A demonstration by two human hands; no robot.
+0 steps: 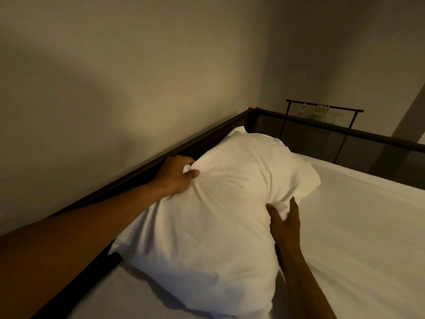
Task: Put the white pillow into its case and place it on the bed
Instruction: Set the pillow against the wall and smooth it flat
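**White pillow held at both sides on the bed**

White cotton covers the pillow point(213, 215), which lies plump and creased on the bed point(358, 226), its far end angled toward the corner at one o'clock and its near end hanging toward six o'clock. Whether the outer white cloth is the case or the bare pillow cannot be told; a loose flap of white fabric sticks out at the pillow's three o'clock side.

At the pillow's ten o'clock edge the left hand point(176, 174) bunches a fold of the fabric, its grip closed tight on the cloth with the thumb pressed over the pinch. At the four o'clock edge the right hand point(285, 223) clasps the pillow's side, fingers spread along the bulge and a tuck of cloth caught between thumb and fingers.

The bed's sheet is plain white and smooth. A dark frame rail point(138, 171) runs along the nine o'clock side, touching the beige wall point(138, 77), and meets a dark mesh end panel point(322, 132) at twelve o'clock. Beyond that panel, at one o'clock, stands a dark clothes rack point(324, 107) with pale hangers point(318, 110) on it.
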